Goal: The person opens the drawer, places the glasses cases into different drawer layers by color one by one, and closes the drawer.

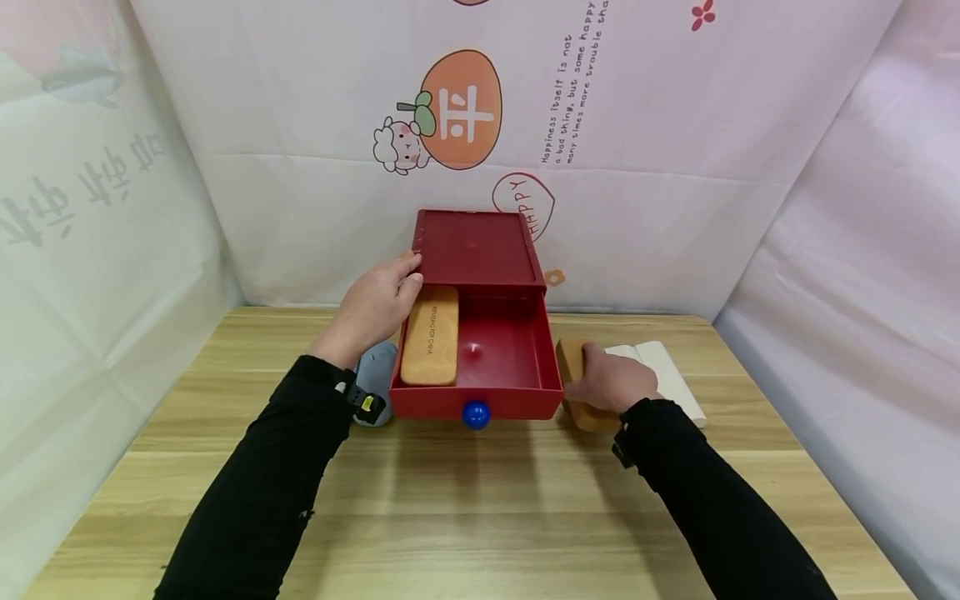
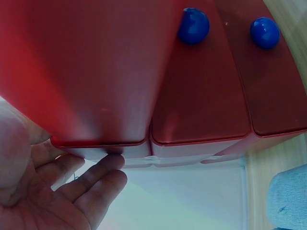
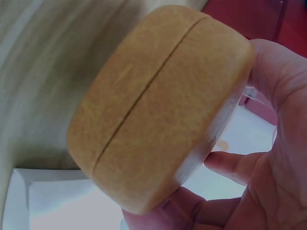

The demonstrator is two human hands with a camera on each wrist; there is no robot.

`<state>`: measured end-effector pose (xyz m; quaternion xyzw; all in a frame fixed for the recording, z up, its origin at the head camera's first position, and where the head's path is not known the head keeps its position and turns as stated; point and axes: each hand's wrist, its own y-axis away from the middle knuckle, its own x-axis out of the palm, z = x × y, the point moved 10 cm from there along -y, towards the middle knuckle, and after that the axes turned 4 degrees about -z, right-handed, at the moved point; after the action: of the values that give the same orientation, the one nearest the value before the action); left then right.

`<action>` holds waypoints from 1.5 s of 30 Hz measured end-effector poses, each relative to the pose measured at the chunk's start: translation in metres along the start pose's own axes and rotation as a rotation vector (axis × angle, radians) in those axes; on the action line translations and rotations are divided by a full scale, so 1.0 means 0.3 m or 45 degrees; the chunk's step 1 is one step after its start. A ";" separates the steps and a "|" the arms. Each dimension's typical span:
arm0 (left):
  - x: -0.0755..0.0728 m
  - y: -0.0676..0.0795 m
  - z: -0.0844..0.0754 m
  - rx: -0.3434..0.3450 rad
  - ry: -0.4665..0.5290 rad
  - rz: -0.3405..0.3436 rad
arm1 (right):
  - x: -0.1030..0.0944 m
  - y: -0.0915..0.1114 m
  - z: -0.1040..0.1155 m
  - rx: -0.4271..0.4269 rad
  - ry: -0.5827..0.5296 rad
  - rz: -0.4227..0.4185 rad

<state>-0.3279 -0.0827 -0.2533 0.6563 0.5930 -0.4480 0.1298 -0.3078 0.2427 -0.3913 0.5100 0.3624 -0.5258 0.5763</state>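
A red drawer cabinet [image 1: 480, 246] stands at the back of the table with its top drawer [image 1: 510, 342] pulled out. Inside, along the left wall, lies a tan glasses case [image 1: 430, 337] with small dark lettering. My left hand [image 1: 378, 304] rests against the cabinet's left side, its fingers fairly straight. Right of the drawer, my right hand [image 1: 618, 379] grips a second tan glasses case [image 3: 160, 108] between thumb and fingers. In the right wrist view a dark seam runs along this closed case, and it is held tilted.
A blue knob [image 1: 476, 414] sticks out from the drawer front. Below it are more drawers with blue knobs [image 2: 264, 32]. A grey-blue rounded object [image 1: 377, 367] sits beside the left wrist, partly hidden. White box-like items [image 1: 671, 379] lie beyond the right hand.
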 end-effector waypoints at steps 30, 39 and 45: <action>0.001 -0.003 0.002 0.001 0.003 -0.006 | -0.228 0.074 0.056 -0.194 -0.242 -0.087; 0.000 -0.002 -0.003 0.009 0.002 0.002 | -0.313 0.105 0.074 -0.249 -0.350 -0.127; 0.001 -0.006 -0.001 0.021 -0.004 0.004 | -0.367 0.121 0.084 -0.260 -0.357 -0.165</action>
<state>-0.3294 -0.0819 -0.2528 0.6574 0.5882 -0.4538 0.1261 -0.2956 0.2416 -0.2734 0.3461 0.3623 -0.5881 0.6348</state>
